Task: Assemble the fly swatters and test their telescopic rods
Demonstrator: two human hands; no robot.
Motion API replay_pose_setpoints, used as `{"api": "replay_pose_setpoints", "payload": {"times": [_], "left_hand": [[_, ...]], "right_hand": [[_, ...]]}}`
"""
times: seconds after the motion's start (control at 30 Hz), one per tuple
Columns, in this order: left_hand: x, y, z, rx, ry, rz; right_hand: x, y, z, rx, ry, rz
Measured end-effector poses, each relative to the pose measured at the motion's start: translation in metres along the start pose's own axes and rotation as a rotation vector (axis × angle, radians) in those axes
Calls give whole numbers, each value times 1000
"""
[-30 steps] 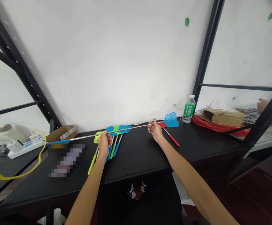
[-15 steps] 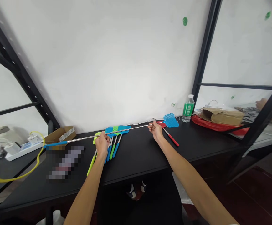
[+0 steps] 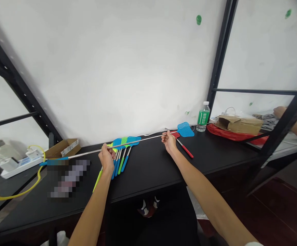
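A blue fly swatter [image 3: 185,129] with a long, drawn-out metal rod is held level above the black desk. My left hand [image 3: 106,158] is closed around the rod, nearer its blue handle. Close to the blue paddle, the fingers of my right hand [image 3: 168,140] pinch the rod's other end. Behind and below my left hand lie several swatters with blue and green handles [image 3: 124,160], their paddles overlapping. A yellow-green swatter [image 3: 97,180] beside them is partly hidden by my left hand and forearm. A red swatter [image 3: 185,149] rests on the desk behind my right hand.
A water bottle [image 3: 203,117] stands at the back right, by a black metal post. Further right are a torn cardboard box [image 3: 243,125] on red plastic and another person's arm [image 3: 294,122]. An open carton [image 3: 63,148], a white power strip [image 3: 22,165] and a yellow cable [image 3: 12,197] are at left.
My left hand has slid slightly left, and the swatter's handle end reaches further left. My right hand keeps its grip near the paddle. The view has shifted a little.
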State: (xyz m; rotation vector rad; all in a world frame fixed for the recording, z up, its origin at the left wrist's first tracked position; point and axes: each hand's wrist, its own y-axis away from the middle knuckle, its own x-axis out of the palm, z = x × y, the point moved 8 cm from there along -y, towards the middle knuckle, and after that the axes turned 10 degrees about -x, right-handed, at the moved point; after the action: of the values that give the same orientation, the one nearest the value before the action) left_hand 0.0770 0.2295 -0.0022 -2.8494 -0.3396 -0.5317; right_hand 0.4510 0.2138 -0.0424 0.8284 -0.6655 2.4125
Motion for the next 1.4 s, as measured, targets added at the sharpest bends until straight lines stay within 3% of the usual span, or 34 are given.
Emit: {"api": "replay_pose_setpoints", "payload": {"times": [0.17,0.43,0.63,0.87,1.03,1.27,1.4], "left_hand": [[-16,-6,2,-72,114,-104],[-14,-4,1,-58,131,-113],[-3,-2,2,-16,85,-16],[19,2,15,-50,-17,201],[22,6,16,-52,-64,230],[55,24,29,-111,-146,416],[50,21,30,-145,-145,383]], "right_hand": [[-11,-2,5,-10,-93,-106],[-13,-3,4,-35,-37,-100],[-7,-1,-1,-33,-36,-70],[7,8,-6,16,-45,31],[14,12,-7,40,-78,73],[39,26,-23,128,-43,234],[35,24,-22,132,-29,233]]}}
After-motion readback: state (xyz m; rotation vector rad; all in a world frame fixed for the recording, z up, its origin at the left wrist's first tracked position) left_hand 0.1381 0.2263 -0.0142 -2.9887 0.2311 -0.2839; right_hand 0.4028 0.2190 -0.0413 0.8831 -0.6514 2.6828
